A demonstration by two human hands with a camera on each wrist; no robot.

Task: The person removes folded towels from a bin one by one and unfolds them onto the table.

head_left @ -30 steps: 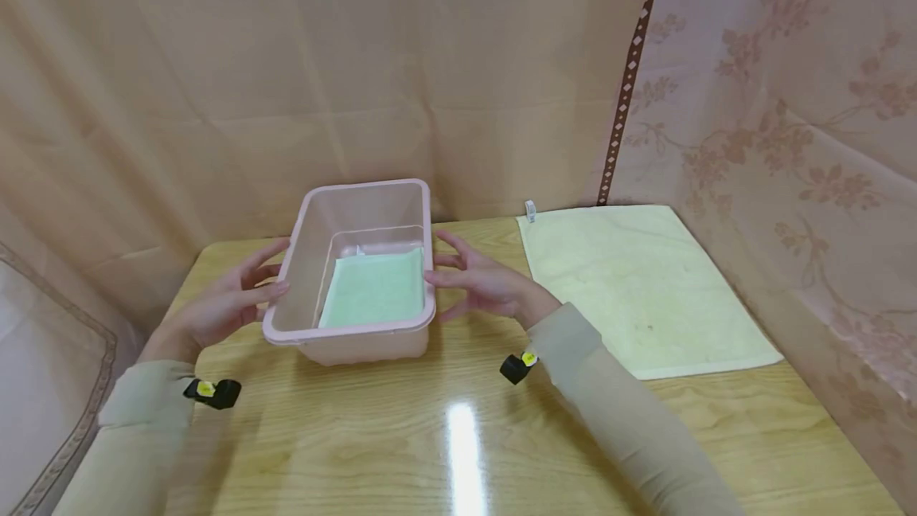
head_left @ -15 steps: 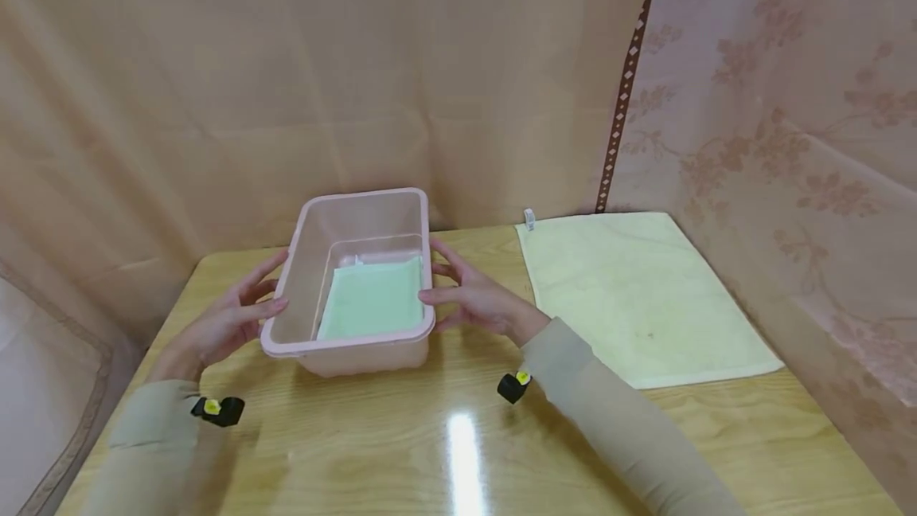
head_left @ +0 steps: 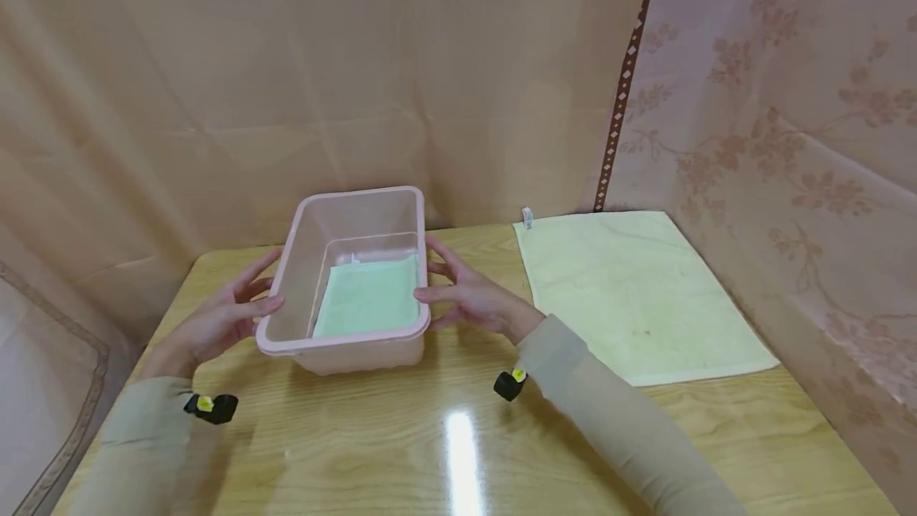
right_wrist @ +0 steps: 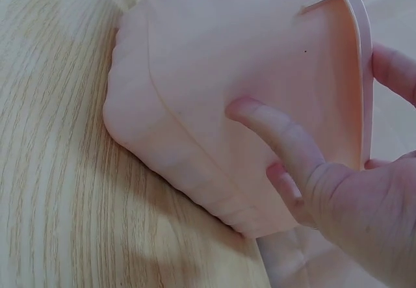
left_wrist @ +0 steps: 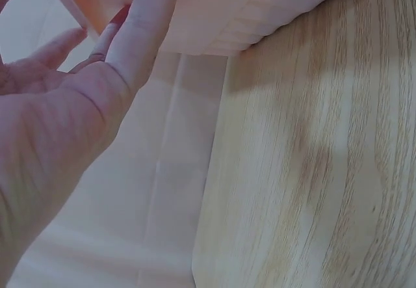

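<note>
A pale pink plastic basin (head_left: pixel 358 357) stands on the wooden table (head_left: pixel 344 452), its inside facing up. A folded mint-green towel (head_left: pixel 368 297) lies flat on its bottom. At the left side, my left hand (head_left: pixel 218 325) holds the basin, thumb at the rim and fingers along the outer wall. My right hand (head_left: pixel 473 297) holds the opposite side, the thumb over the rim. In the right wrist view, fingers (right_wrist: pixel 279 129) touch the basin's outer wall. The left wrist view shows the left fingers (left_wrist: pixel 140 41) against the basin's side.
A pale yellow towel (head_left: pixel 637 293) lies spread at the table's right, its white tag (head_left: pixel 528 217) at the far left corner. A beige curtain (head_left: pixel 322 78) hangs behind the table. Another flowered curtain (head_left: pixel 802 142) closes off the right side.
My hands have moved in closer on the basin, the right thumb now lying over its rim. The head view has shifted a little. Both towels have stayed in place.
</note>
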